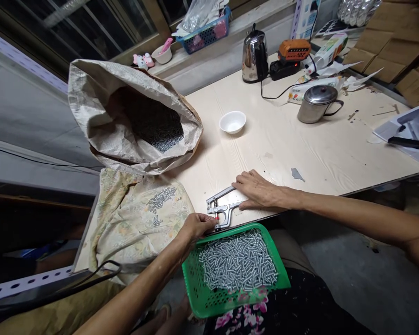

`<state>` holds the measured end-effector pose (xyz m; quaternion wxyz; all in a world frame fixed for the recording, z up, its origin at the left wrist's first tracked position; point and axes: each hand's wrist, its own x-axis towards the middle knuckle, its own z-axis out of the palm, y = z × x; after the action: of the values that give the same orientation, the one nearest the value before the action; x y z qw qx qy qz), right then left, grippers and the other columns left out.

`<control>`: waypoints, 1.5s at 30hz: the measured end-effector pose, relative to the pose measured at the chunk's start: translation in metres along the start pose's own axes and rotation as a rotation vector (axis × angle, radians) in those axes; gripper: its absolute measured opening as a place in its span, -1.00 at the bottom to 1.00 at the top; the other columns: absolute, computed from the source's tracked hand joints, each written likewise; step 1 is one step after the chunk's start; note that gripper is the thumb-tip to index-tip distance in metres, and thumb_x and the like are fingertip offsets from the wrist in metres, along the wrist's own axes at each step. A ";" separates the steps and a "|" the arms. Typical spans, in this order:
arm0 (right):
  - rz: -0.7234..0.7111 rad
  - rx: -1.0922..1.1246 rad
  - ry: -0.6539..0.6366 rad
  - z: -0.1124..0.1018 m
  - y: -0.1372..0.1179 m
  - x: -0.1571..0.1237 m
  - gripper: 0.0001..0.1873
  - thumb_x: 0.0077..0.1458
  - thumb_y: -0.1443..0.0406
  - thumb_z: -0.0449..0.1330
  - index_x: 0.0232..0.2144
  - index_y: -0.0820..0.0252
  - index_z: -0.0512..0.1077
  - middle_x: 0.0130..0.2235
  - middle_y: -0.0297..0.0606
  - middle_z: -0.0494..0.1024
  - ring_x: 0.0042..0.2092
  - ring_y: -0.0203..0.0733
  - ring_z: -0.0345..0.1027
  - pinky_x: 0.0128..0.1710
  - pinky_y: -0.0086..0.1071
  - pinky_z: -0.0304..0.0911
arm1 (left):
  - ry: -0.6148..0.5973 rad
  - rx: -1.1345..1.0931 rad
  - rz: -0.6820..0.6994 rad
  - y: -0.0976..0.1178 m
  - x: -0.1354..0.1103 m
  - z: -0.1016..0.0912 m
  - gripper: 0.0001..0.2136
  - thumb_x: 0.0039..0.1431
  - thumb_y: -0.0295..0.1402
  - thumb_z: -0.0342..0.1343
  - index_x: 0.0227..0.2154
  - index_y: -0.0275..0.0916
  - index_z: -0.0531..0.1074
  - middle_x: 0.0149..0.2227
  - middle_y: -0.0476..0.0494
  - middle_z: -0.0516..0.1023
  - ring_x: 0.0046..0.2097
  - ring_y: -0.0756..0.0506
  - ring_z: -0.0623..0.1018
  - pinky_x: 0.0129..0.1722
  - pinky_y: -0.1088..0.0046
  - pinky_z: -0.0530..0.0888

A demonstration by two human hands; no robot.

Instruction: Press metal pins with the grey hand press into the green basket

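- I wore the camera on my head, facing forward and down over my lap (310, 302).
- My left arm (136, 288) entered at the bottom edge, my right arm (352, 214) at the right, both near the lens.
- My hand pliers (223, 209) sat about mid-frame.
- The view reached past the table (265, 153) to the window (101, 28), farther off.

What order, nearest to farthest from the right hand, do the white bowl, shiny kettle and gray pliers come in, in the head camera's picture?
From the right hand:
1. Gray pliers: in its grip.
2. White bowl: beyond the hand, on the table.
3. Shiny kettle: farther back, near the table's far edge.
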<state>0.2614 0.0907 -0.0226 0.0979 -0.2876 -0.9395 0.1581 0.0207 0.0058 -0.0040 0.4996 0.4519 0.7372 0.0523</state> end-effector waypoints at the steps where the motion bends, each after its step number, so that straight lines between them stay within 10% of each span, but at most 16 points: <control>1: -0.002 -0.013 0.009 0.001 -0.002 0.000 -0.63 0.09 0.08 0.26 -0.23 0.24 0.34 -0.18 -0.11 0.39 -0.15 -0.04 0.18 -0.14 -0.18 0.15 | 0.083 0.105 0.060 0.001 -0.002 0.002 -0.63 -0.10 -0.01 0.18 -0.60 -0.29 0.44 -0.60 -0.02 0.34 -0.52 -0.01 0.32 -0.54 0.46 0.24; 5: 0.012 -0.012 0.014 0.007 -0.008 0.005 -0.63 0.07 0.10 0.29 -0.21 0.24 0.34 -0.15 -0.10 0.38 -0.14 -0.06 0.18 -0.16 -0.21 0.15 | 0.443 0.539 0.532 0.015 0.000 0.018 -0.68 0.06 -0.22 0.20 -0.15 -0.27 0.48 -0.09 -0.26 0.47 -0.04 -0.24 0.43 -0.13 0.24 0.44; 9: 0.033 -0.041 -0.055 0.006 -0.013 0.015 -0.49 0.00 0.09 0.34 -0.13 0.31 0.34 -0.12 -0.06 0.39 -0.09 -0.01 0.19 -0.09 -0.15 0.14 | 0.323 0.751 0.830 0.033 0.024 0.020 -0.35 0.04 -0.34 0.26 0.19 -0.27 0.15 0.15 -0.35 0.32 0.13 -0.26 0.32 0.08 0.12 0.36; 13: 0.058 -0.035 -0.052 0.002 -0.012 0.017 -0.45 -0.03 0.10 0.36 -0.09 0.31 0.33 -0.11 -0.06 0.40 -0.09 0.00 0.19 -0.09 -0.14 0.13 | 0.223 0.837 0.855 0.040 0.043 0.005 -0.40 0.04 -0.32 0.27 0.13 -0.26 0.21 -0.02 -0.26 0.43 0.00 -0.24 0.39 -0.01 0.14 0.40; 18: 0.065 -0.001 -0.031 0.009 -0.011 0.025 -0.90 0.21 0.34 0.12 -0.25 0.28 0.39 -0.20 -0.11 0.43 -0.16 -0.11 0.21 -0.13 -0.23 0.13 | 0.246 0.766 0.852 0.042 0.046 0.002 -0.85 0.17 -0.34 0.15 -0.22 -0.23 0.42 -0.24 -0.15 0.46 -0.14 -0.18 0.41 -0.15 0.24 0.43; 22: 0.038 -0.004 -0.087 0.016 -0.008 0.042 -0.80 0.25 0.42 0.00 -0.37 0.24 0.40 -0.31 -0.17 0.46 -0.22 -0.14 0.23 -0.16 -0.25 0.13 | 0.307 0.689 0.819 0.043 0.052 0.003 -0.94 0.19 -0.39 0.12 -0.38 -0.23 0.44 -0.35 -0.11 0.45 -0.20 -0.16 0.42 -0.19 0.27 0.43; 30: -0.006 0.031 -0.064 -0.001 0.019 0.047 -0.63 0.22 0.13 0.14 -0.05 0.30 0.36 -0.15 -0.06 0.46 -0.18 -0.10 0.26 -0.17 -0.26 0.16 | 0.604 0.638 0.874 0.008 0.017 0.021 -0.52 0.21 -0.30 0.13 0.17 -0.22 0.21 0.10 -0.33 0.37 0.12 -0.26 0.38 0.05 0.07 0.43; 38: -0.017 -0.134 -0.033 0.010 0.028 0.075 -0.83 0.26 0.35 0.03 -0.28 0.19 0.44 -0.18 -0.14 0.46 -0.11 -0.06 0.18 -0.17 -0.23 0.07 | 0.508 0.586 0.871 -0.008 0.001 0.071 -0.60 0.33 -0.23 -0.06 0.17 -0.21 0.22 0.15 -0.26 0.41 0.25 -0.29 0.30 0.21 -0.04 0.30; 45: -0.044 -0.252 -0.022 0.005 0.035 0.081 -0.76 0.29 0.37 -0.03 -0.28 0.18 0.44 -0.22 -0.14 0.46 -0.14 -0.06 0.16 -0.24 -0.24 -0.01 | 0.611 0.432 0.826 -0.010 -0.008 0.050 -0.70 0.34 -0.29 -0.08 0.07 -0.19 0.35 0.10 -0.27 0.40 0.15 -0.21 0.39 0.10 0.09 0.42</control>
<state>0.2116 0.1629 -0.0323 0.0542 -0.2751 -0.9591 0.0399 0.0542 -0.0243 -0.0282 0.0972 0.7598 0.6040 0.2200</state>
